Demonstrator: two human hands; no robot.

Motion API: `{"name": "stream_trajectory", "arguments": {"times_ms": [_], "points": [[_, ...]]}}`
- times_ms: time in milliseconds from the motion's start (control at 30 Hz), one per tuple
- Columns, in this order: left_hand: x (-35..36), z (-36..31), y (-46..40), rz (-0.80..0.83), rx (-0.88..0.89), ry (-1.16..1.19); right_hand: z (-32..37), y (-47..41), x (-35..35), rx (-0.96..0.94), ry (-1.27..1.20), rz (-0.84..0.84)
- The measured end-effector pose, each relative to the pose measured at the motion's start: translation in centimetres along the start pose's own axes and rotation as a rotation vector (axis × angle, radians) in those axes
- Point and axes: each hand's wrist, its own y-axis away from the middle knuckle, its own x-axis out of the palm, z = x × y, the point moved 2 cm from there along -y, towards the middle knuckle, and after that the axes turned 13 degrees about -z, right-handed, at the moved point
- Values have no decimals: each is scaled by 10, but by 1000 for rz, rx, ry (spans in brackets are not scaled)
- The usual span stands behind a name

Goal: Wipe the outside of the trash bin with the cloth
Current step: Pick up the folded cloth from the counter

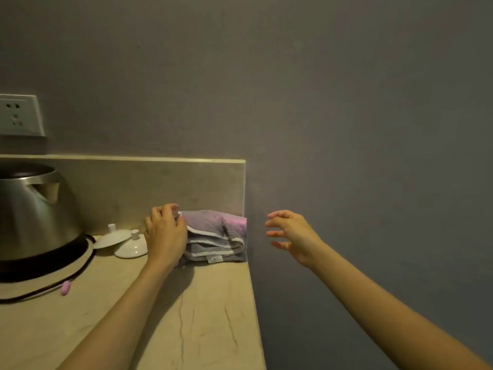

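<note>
Forearms reached forward from the bottom edge, the left one over the beige counter [202, 316] and the right one past the counter's end, in front of the grey wall [346, 129]. The left hand [166, 233] lay curled against the left side of the folded cloth [217, 235], its fingers bent over the cloth's upper left corner; whether they pinched the fabric or only touched it could not be told. The right hand [290, 236] hung in the air just right of the cloth, apart from it, its fingers spread and loosely hooked, holding nothing.

The cloth, grey and purple with a white border, sat in the back right corner of the counter, against the low backsplash [149, 182] and flush with the counter's right edge. No trash bin was in view.

Left of the left hand stood two small white lids [125, 241], one partly overlapping the other. Further left was a steel kettle [32, 214] on a dark base, its black cord [53, 287] trailing over the counter with a small pink object [65, 287] beside it. Above the kettle, a white wall socket [20, 116] was set in the wall.
</note>
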Motion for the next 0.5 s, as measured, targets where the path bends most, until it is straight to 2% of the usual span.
{"name": "stream_trajectory", "arguments": {"times_ms": [100,267,367,500], "points": [[1,10,-3,46,-181,-11,-12,-5,13,72,43,-7],[3,21,-8,252,-546,311,-35,-12,33,121,100,49],[5,27,-7,351,-597,347,-43,-16,44,144,65,113],[4,21,-7,387,-570,485,-46,-19,54,149,25,124]]}}
